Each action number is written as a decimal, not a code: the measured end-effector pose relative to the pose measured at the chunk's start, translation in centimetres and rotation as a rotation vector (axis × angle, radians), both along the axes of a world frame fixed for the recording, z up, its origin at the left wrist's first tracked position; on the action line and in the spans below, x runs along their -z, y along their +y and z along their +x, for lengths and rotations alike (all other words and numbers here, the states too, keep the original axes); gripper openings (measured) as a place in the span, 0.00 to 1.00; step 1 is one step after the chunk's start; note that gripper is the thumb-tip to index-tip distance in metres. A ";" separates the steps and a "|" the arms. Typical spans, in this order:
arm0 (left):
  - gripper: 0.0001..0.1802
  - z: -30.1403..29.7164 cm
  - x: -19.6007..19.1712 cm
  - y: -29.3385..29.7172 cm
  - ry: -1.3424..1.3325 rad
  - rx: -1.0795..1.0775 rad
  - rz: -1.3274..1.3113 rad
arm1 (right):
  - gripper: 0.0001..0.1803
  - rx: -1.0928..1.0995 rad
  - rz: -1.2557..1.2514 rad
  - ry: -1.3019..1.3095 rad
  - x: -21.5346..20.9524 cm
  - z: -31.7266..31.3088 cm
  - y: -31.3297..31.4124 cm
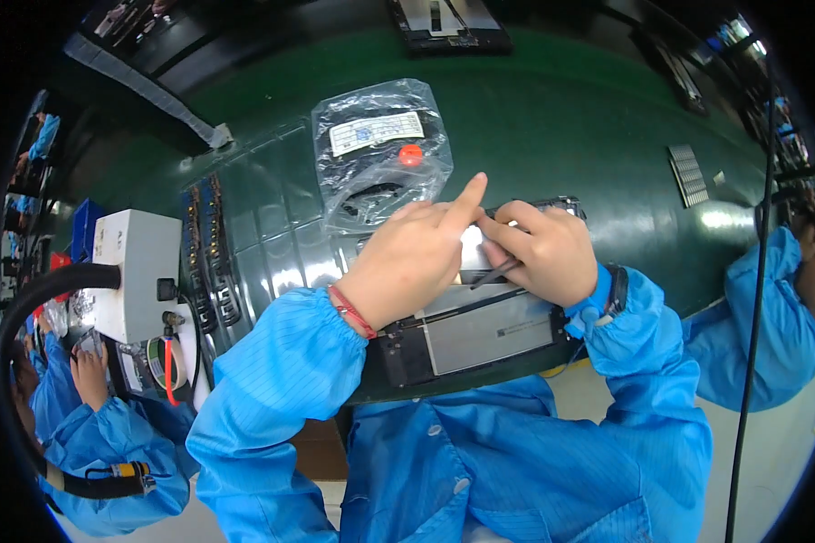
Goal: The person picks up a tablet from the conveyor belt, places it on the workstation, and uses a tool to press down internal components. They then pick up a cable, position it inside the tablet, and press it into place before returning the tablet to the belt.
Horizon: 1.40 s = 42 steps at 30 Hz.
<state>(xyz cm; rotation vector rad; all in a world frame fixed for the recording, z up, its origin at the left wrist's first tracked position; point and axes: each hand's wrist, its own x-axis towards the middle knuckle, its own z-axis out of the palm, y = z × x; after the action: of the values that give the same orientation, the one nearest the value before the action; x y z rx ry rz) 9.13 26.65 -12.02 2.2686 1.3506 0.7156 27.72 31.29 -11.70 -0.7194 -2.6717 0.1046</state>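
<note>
left hand (407, 262) rests on the open device (480, 330), fingers curled, index finger stretched out and pointing up and away; it grips nothing that can be seen. a red cord bracelet (353, 312) sits at the wrist. right hand (539, 249) is closed around thin dark tweezers (493, 273), tips angled down toward the left, touching or just above the device's inner surface; contact cannot be told. a dark watch (618, 288) sits on the right wrist. both forearms are in blue sleeves (281, 371).

the open device lies flat on the green bench (589, 136) at the near edge, directly under both hands; a grey metal plate and black frame show below the hands, a bright strip between them.

just beyond the left hand lies a clear plastic bag (380, 149) holding black parts, with a white label and a round red sticker (410, 155).

to the left, rows of small parts (210, 244) lie on the bench, near a white box (136, 271) with a black hose and a red cable. a small ribbed metal piece (688, 174) lies well apart to the right. a black tray (448, 23) sits at the far edge.

other persons in blue coats are seen at the lower left (91, 425) and at the right (770, 308).
</note>
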 end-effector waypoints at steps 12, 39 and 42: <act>0.37 2.8 0.3 -2.3 0.285 -0.075 0.223 | 0.21 0.383 -0.174 0.082 -0.4 7.1 -0.5; 0.25 2.3 -1.7 -1.4 0.604 0.061 0.198 | 0.12 0.374 -0.172 0.338 0.9 7.1 1.0; 0.22 3.0 -2.2 -1.2 0.683 0.056 0.293 | 0.10 0.372 -0.078 0.308 1.1 7.1 0.9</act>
<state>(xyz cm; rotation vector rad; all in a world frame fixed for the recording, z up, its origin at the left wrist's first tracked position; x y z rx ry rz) 12.18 25.43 -9.87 2.9345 1.5232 0.1038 34.79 32.19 -12.82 -1.1132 -2.2156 0.2036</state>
